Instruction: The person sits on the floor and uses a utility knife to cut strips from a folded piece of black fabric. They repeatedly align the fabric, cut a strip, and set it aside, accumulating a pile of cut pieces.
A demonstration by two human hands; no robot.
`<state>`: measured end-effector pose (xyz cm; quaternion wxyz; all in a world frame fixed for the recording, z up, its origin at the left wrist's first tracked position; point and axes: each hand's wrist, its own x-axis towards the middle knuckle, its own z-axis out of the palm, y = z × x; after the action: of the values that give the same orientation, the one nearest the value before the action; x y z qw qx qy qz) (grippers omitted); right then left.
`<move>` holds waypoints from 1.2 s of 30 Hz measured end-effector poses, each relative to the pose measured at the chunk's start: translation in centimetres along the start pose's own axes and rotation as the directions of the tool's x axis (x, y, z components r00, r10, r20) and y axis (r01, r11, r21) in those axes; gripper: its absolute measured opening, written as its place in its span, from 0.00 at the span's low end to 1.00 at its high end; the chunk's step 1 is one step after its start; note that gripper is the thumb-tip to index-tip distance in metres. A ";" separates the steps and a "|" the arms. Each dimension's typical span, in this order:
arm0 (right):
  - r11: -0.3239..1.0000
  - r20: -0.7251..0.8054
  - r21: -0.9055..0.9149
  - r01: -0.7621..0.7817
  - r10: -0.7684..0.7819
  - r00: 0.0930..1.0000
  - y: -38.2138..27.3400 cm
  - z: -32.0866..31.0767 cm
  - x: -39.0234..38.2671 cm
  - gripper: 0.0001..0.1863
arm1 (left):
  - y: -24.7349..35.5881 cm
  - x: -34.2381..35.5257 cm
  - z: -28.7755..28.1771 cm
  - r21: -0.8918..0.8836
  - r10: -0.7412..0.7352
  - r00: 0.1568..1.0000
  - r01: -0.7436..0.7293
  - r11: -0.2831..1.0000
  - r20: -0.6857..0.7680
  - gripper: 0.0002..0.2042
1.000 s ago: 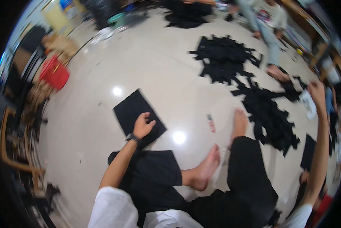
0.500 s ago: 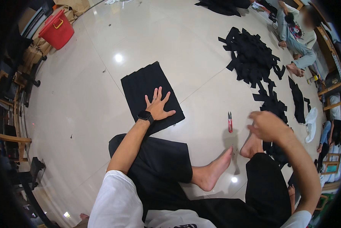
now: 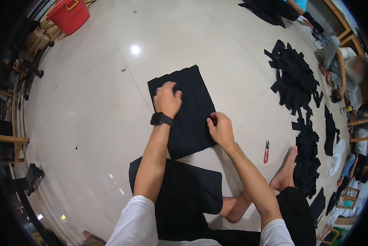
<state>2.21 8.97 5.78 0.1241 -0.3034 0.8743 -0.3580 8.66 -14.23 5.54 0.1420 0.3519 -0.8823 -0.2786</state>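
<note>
Trouser leg (image 3: pixel 188 178): black too, right below the black cloth (image 3: pixel 190 119), so easy to mix up by eye. Can't tell whether touching at the corner.
Near edge of the cloth: flat on the floor (image 3: pixel 102 131), between leg and bare tile. Fine for sliding fingers under, just likely fiddly if thin.
Red snips (image 3: pixel 266 153): lying off to the right on the tile, well apart from the cloth.
Right hand (image 3: pixel 221 129): at the cloth's right edge, with thumb and fingertips close together, pretty much a pinch. Can't tell whether actually clamped on fabric.
Middle of the cloth: looks soft, matte and probably light. Nothing fragile, but likely to sag or crease if lifted from one spot. Might skate a bit on that shiny tile.
Left hand (image 3: pixel 168 100): over the left side, farther up, with fingers loosely bent and thumb apart. Can't tell whether resting or just above.
Far edge: slightly wavy, maybe layered, hard to say. Best to take opposite edges or two corners and catch every layer.
Heap of black strips (image 3: pixel 294 78): way off to the right, tangled, probably just as floppy.
</note>
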 end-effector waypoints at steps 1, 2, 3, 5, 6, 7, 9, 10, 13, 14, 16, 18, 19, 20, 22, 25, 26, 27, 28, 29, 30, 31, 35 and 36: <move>0.999 -0.047 -0.038 0.029 -0.030 0.998 -0.4 0.7 1.2 0.13 | -1.8 0.8 -0.9 0.035 -0.104 0.989 0.108 0.994 -0.101 0.26; 0.995 -0.096 -0.089 0.052 -0.060 0.994 -0.1 1.0 2.4 0.14 | -2.7 1.1 -1.3 0.068 -0.199 0.973 0.208 0.976 -0.121 0.26; 0.987 -0.143 -0.140 0.072 -0.093 0.985 0.2 1.3 3.5 0.14 | -3.2 1.2 -1.8 0.097 -0.291 0.946 0.306 0.947 -0.143 0.26; 0.990 -0.135 -0.139 0.024 -0.043 0.990 0.3 1.9 5.4 0.18 | -4.2 1.6 -1.4 0.030 -0.332 0.926 0.343 0.939 -0.178 0.28; 0.992 -0.121 -0.127 0.002 -0.017 0.993 0.0 2.2 6.0 0.19 | -4.4 1.7 -1.1 0.007 -0.351 0.918 0.359 0.933 -0.185 0.28; 0.993 -0.107 -0.116 -0.022 0.010 0.994 -0.2 2.4 6.6 0.20 | -4.6 1.8 -0.8 -0.016 -0.369 0.910 0.373 0.928 -0.191 0.29; 0.993 -0.084 -0.082 -0.090 0.083 0.993 -0.6 2.7 7.1 0.22 | -5.4 2.0 -0.5 -0.067 -0.386 0.905 0.380 0.922 -0.180 0.29; 0.990 -0.074 -0.065 -0.126 0.121 0.990 -0.7 2.8 7.4 0.23 | -5.8 2.1 -0.3 -0.091 -0.392 0.904 0.381 0.920 -0.173 0.29; 0.982 -0.055 0.025 -0.187 0.188 0.981 -1.6 2.6 7.6 0.20 | -6.9 1.9 -0.3 -0.121 -0.383 0.900 0.365 0.923 -0.206 0.25; 0.980 -0.048 0.061 -0.190 0.193 0.980 -1.3 2.2 7.9 0.18 | -6.4 2.1 -0.3 -0.142 -0.404 0.897 0.383 0.913 -0.179 0.23; 0.972 -0.037 0.132 -0.196 0.202 0.979 -0.6 1.6 8.4 0.14 | -5.3 2.5 -0.2 -0.181 -0.442 0.889 0.418 0.890 -0.120 0.19; 0.957 0.007 0.202 -0.209 0.212 0.977 -1.6 1.7 8.9 0.11 | -6.5 2.4 0.0 -0.120 -0.390 0.907 0.374 0.920 -0.161 0.15; 0.948 0.029 0.235 -0.216 0.215 0.976 -2.1 1.7 9.1 0.10 | -7.0 2.4 0.1 -0.090 -0.363 0.914 0.352 0.932 -0.180 0.13; 0.952 0.014 0.238 -0.194 0.197 0.980 -2.1 1.7 9.4 0.11 | -7.0 2.4 0.2 -0.086 -0.354 0.917 0.344 0.935 -0.183 0.13; 0.958 -0.013 0.245 -0.149 0.157 0.988 -2.3 1.6 10.0 0.13 | -7.1 2.4 0.3 -0.078 -0.339 0.921 0.330 0.941 -0.191 0.13; 0.987 -0.102 0.152 0.057 -0.042 0.994 -1.3 1.8 10.8 0.17 | -6.9 2.3 0.2 -0.059 -0.316 0.931 0.310 0.949 -0.183 0.14; 0.981 -0.142 0.135 0.137 -0.118 0.983 -0.7 1.9 10.9 0.19 | -6.5 2.2 0.1 -0.075 -0.328 0.929 0.319 0.945 -0.170 0.13; 0.960 -0.204 0.148 0.239 -0.207 0.957 -0.2 1.9 11.0 0.20 | -6.1 2.2 -0.1 -0.091 -0.339 0.928 0.328 0.940 -0.155 0.13; 0.954 -0.233 0.152 0.258 -0.219 0.948 0.3 2.1 11.2 0.20 | -5.6 2.2 -0.4 -0.107 -0.349 0.927 0.336 0.936 -0.141 0.13; 0.948 -0.260 0.158 0.278 -0.232 0.937 0.7 2.4 11.2 0.20 | -5.5 2.2 -0.5 -0.134 -0.332 0.929 0.312 0.940 -0.166 0.12; 0.963 -0.254 0.161 0.216 -0.171 0.952 1.2 2.6 11.3 0.19 | -5.2 2.4 -0.6 -0.161 -0.314 0.930 0.286 0.945 -0.191 0.12; 0.975 -0.251 0.163 0.153 -0.109 0.962 1.7 2.7 11.3 0.18 | -4.9 2.5 -0.6 -0.188 -0.296 0.931 0.258 0.948 -0.215 0.11; 0.978 -0.128 0.177 -0.111 0.135 0.983 0.6 1.9 10.8 0.19 | -5.2 2.3 -0.7 -0.217 -0.244 0.917 0.181 0.959 -0.316 0.10; 0.976 -0.171 0.195 -0.096 0.130 0.977 0.9 1.6 10.6 0.20 | -4.9 2.4 -0.5 -0.232 -0.243 0.919 0.174 0.957 -0.310 0.11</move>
<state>-5.78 1.99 4.03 0.0914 -0.2059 0.8607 -0.4566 9.84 -19.03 3.21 0.2941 0.4704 -0.7699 -0.3154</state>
